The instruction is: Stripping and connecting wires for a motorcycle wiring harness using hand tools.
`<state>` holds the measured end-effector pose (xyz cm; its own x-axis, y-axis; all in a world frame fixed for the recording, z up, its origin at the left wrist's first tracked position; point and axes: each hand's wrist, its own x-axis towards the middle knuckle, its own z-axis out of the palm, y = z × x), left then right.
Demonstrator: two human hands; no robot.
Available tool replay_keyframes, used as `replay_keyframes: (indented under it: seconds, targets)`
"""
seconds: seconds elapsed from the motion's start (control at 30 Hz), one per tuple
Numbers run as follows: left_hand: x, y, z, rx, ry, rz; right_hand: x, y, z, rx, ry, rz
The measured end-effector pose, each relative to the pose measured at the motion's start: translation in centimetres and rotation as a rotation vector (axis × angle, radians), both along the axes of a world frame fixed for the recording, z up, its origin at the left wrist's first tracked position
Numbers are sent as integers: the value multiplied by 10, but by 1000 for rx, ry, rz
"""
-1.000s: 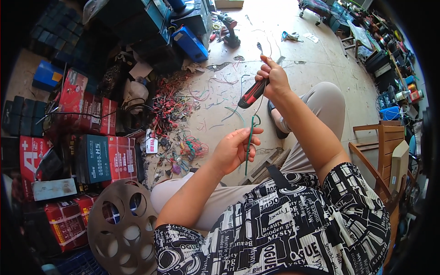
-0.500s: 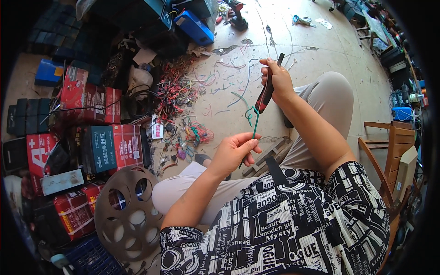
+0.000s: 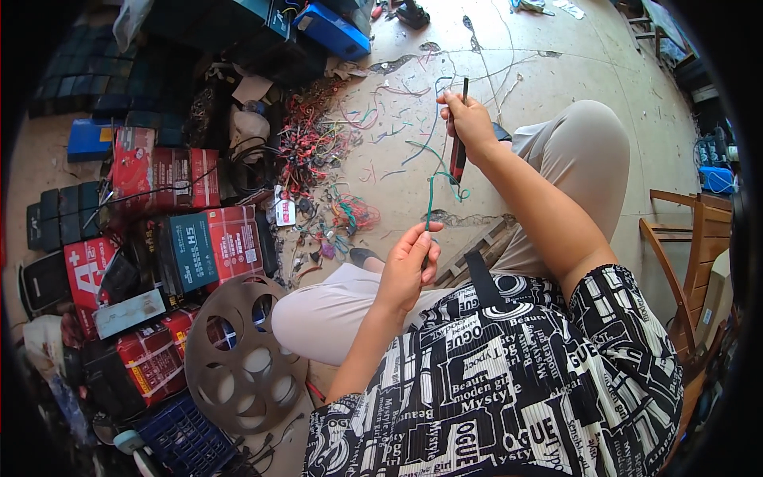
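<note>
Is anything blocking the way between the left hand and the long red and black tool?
Nothing visible blocks it. Between the left hand and the slim black-and-red tool in the right hand is only the thin green wire that the left hand pinches; its curled end appears near the tool's lower end.

The green wire (image 3: 430, 203) that I hold has a smooth plastic coat. My dark and red tool (image 3: 457, 162) has the look of hard plastic. My shirt (image 3: 509, 374) is of ribbed cloth, and my trousers (image 3: 584, 155) are of matt cloth. The disc (image 3: 238, 342) with round holes seems to be dull metal, the chair (image 3: 710, 258) is of smooth wood, and the floor (image 3: 564, 83) has rough, broken patches
</note>
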<state>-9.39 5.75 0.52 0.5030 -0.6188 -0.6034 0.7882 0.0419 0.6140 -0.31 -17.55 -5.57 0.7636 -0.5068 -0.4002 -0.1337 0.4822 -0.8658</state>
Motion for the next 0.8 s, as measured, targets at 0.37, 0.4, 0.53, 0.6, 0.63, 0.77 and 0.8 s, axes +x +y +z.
replay_keyframes:
  seconds: [0.37,0.4,0.53,0.6,0.63,0.77,0.8]
  targets:
    - [7,-7,-47,21,-15,226,-38,23,-35,-856,243,348]
    - [6,-7,-55,13,-13,234,-48,29,-32,-929,214,483]
    - [0,-5,-80,133,13,222,-82,55,-11,-1062,279,909]
    - [-1,-6,-89,170,59,199,-92,63,-10,-1087,307,946]
    - [-2,-9,-94,191,61,202,-96,66,-11,-1108,333,973]
    - [-2,-10,-100,228,57,183,-106,71,-27,-1155,378,1032]
    - [-3,-10,-100,231,59,179,-106,73,-27,-1160,372,1038]
